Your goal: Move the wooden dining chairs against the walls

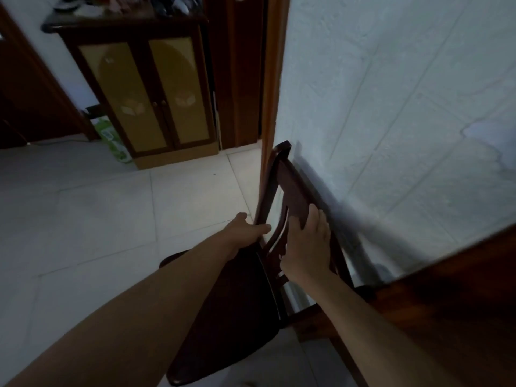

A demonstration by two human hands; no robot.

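A dark wooden dining chair [290, 188] stands with its backrest close along the white wall [391, 107], its seat pointing toward me. My left hand [245, 229] grips the left upright of the backrest. My right hand [308, 245] is wrapped over the top rail of the backrest, fingers on the wall side. The chair's legs are hidden below the seat and my arms.
A dark cabinet [145, 93] with yellow door panels stands at the back left, a green package [113, 141] beside it. A wooden door frame [269, 79] ends the wall. A dark wooden table [460, 303] fills the lower right. Pale floor tiles [97, 205] spread to the left.
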